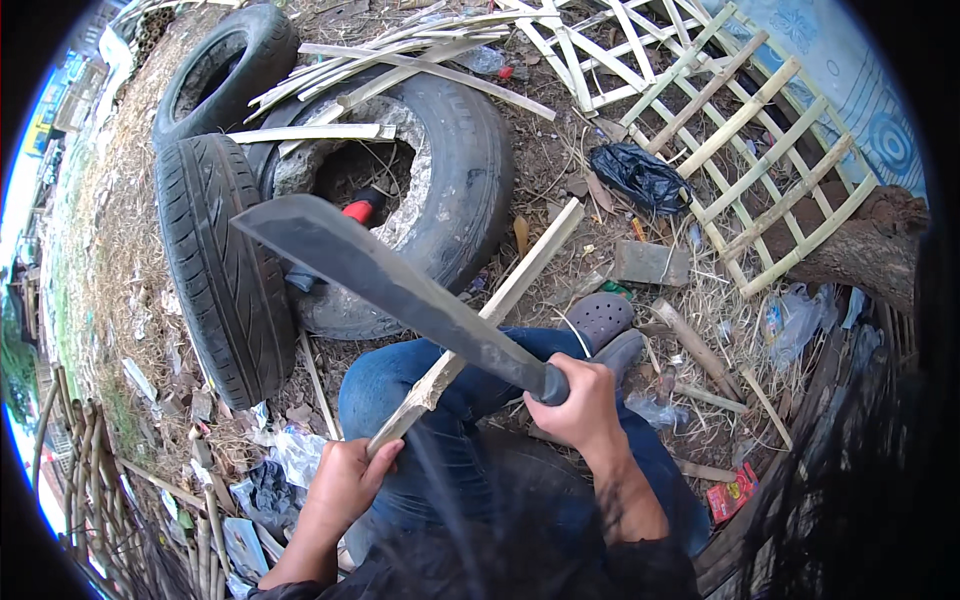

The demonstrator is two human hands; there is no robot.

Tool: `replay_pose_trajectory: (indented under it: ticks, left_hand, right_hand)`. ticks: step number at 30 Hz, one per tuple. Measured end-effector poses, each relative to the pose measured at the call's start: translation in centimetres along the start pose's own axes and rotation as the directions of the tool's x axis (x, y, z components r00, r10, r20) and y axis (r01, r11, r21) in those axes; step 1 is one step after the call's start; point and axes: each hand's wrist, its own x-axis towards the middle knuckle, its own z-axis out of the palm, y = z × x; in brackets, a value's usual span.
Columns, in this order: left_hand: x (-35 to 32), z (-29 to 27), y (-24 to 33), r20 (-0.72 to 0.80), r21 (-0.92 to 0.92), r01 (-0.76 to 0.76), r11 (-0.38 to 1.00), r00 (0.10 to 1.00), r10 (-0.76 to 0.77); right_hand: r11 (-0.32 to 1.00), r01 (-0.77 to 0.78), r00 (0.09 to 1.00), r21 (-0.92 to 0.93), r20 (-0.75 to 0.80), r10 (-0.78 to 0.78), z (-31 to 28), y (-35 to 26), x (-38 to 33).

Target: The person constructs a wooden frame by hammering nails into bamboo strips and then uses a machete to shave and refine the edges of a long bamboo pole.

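- Gripping a long, dark grey metal machete [390,288] by its black handle [554,384], the right hand [587,402] is closing its fingers around it in the head view.
- The left hand [345,480] is clasping the lower end of a pale, split bamboo strip [432,383].
- This strip is slanting up and rightward over the legs in blue denim trousers [375,390], and the blade is crossing above it; whether they are touching, I cannot tell.
- Ahead, a wide black rubber tyre [475,170] is lying flat, thin pale bamboo slats [420,70] resting across its far side.
- A bamboo lattice panel [740,117] is spreading at upper right, beside a crumpled black plastic bag [640,178].
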Motion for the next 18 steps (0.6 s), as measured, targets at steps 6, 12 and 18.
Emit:
replay_pose_trajectory:
  ticks: [6, 12, 18]
  left_hand:
    - [-1.0, 1.3, 0.6, -0.136, 0.392, -0.122, 0.912, 0.973, 0.189]
    - [-1.6, 1.8, -0.5, -0.112, 0.381, -0.179, 0.907, 0.965, 0.238]
    - [-2.3, 2.3, -0.7, -0.124, 0.344, -0.209, 0.915, 0.956, 0.265]
  right_hand:
    - [0.973, 0.158, 0.979, -0.168, 0.152, -0.133, 0.0, -4.1, 1.9]
    - [0.943, 0.142, 0.966, -0.300, 0.249, -0.066, -0.3, -3.8, 1.4]
    - [0.928, 0.155, 0.963, -0.339, 0.263, -0.065, -0.7, -2.4, 2.0]
